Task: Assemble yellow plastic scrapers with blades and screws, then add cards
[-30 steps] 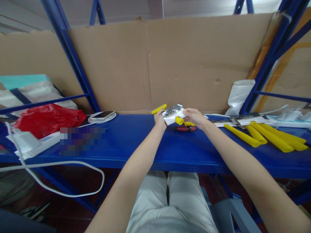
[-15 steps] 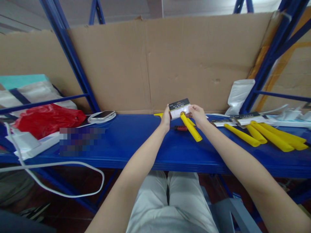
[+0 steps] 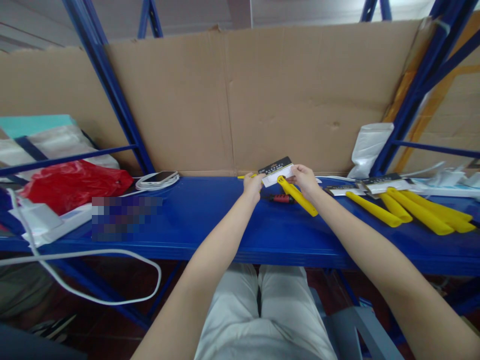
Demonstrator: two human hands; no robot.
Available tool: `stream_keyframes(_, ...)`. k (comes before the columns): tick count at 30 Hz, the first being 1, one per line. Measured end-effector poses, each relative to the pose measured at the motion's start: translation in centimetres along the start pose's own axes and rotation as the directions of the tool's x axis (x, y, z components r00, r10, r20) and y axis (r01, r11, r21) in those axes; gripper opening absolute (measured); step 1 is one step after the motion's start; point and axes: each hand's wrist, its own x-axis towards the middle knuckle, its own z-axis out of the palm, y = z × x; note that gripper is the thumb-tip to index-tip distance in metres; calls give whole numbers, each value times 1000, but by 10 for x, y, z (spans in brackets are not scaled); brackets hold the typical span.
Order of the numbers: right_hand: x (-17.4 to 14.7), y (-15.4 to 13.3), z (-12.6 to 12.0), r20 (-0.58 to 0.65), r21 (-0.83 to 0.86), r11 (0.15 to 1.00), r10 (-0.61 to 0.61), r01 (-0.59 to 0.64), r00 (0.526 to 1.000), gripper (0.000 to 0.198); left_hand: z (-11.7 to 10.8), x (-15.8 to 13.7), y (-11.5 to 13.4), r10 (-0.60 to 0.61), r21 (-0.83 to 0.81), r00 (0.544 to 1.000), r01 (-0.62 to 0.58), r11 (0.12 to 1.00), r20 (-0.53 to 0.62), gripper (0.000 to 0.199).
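Both hands hold a yellow-handled tool [image 3: 300,197] over the middle of the blue tabletop [image 3: 210,215]. A black-and-white printed card [image 3: 276,170] covers its wide head, and its handle points down to the right. My left hand [image 3: 252,188] is closed on the card's left end. My right hand [image 3: 304,179] pinches the right end, close to where the handle begins. Beneath the held tool lies a red-and-black handle [image 3: 282,199], possibly a screwdriver's. Behind my left hand a yellow piece [image 3: 243,177] shows, mostly hidden.
Several similar yellow-handled tools [image 3: 423,210] with cards lie at the right. A white plastic bag [image 3: 371,150] stands behind them. At the left are a phone [image 3: 162,177] on a coiled white cable, a red bag [image 3: 77,185] and a power strip [image 3: 63,227]. Cardboard [image 3: 285,95] walls the back.
The card has dipped and turned its white lower part more into view. The handle has swung slightly right and up. My left hand has shifted a little left and its grip has changed.
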Motion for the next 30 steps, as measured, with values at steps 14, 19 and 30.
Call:
stream_keyframes(14, -1, 5, -12, 193, -815, 431, -429, 387, 883, 28, 5, -23, 0, 34, 189, 999, -37, 981, 18, 24)
stream_keyframes(19, -9, -1, -6, 288, -864, 301, -361, 403, 887, 22, 4, -22, -1, 46, 202, 999, -43, 978, -9, 24)
stream_keyframes(30, -7, 9, -4, 568, -729, 267, -277, 630, 775, 26, 2, -16, -1, 40, 121, 998, -34, 992, -44, 24)
